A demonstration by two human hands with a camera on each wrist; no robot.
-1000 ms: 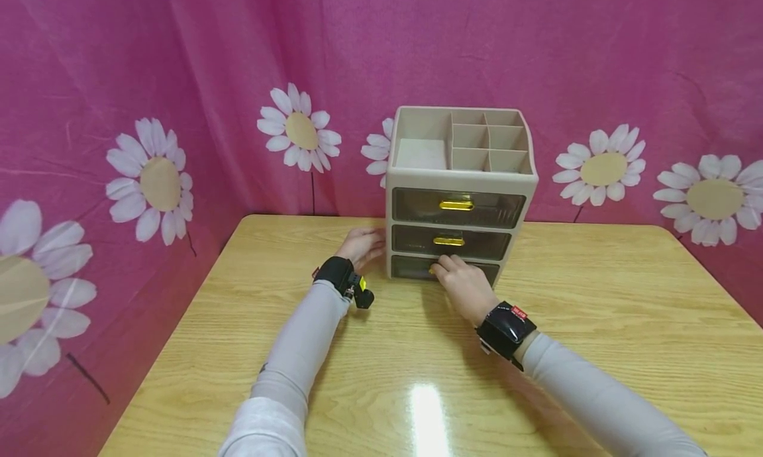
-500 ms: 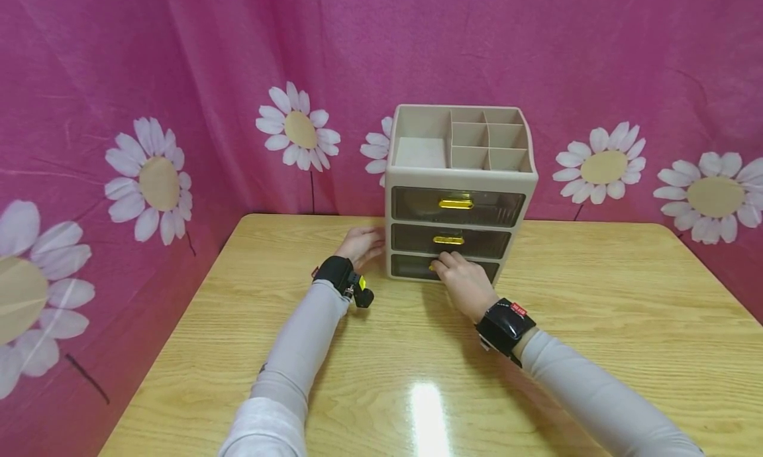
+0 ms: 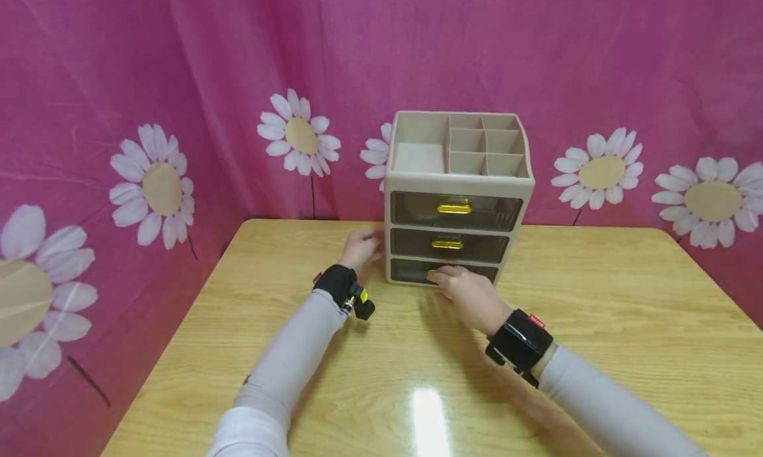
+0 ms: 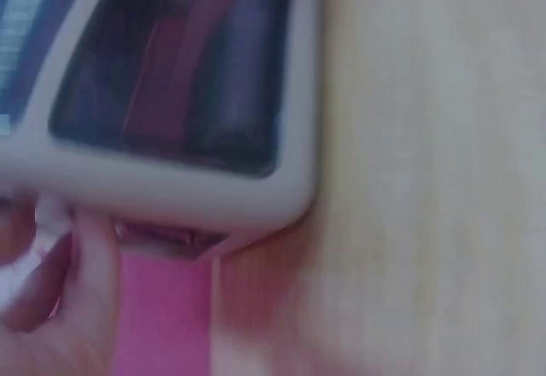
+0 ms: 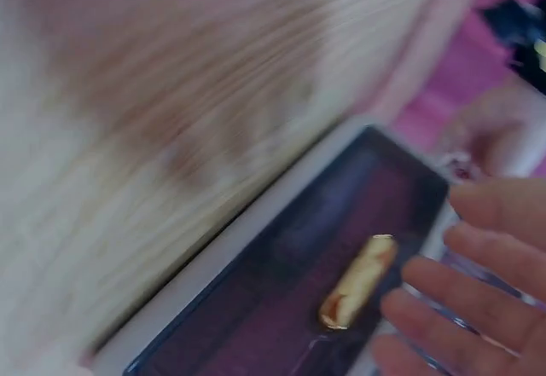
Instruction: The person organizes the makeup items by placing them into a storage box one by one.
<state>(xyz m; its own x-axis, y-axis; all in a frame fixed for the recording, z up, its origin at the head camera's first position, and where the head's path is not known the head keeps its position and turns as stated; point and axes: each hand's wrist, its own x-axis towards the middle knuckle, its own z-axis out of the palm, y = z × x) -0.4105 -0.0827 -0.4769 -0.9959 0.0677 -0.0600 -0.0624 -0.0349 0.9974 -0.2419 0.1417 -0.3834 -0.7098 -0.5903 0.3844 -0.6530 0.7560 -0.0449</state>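
A beige drawer organizer stands at the back of the table, its three dark see-through drawers closed. Each drawer has a gold handle. My left hand rests along the organizer's left side; in the left wrist view its thumb lies against that side near the lower corner. In front of the bottom drawer is my right hand, fingers extended. The right wrist view shows those fingers straight, beside the bottom drawer's gold handle and not around it.
The organizer's open top has one large compartment at left and several small ones at right. A wooden table lies beneath. A pink daisy-printed curtain hangs behind and on the left.
My right hand's fingers have come off the bottom drawer's handle and straightened, and its wrist has shifted slightly right and nearer. The left hand stays at the organizer's side.
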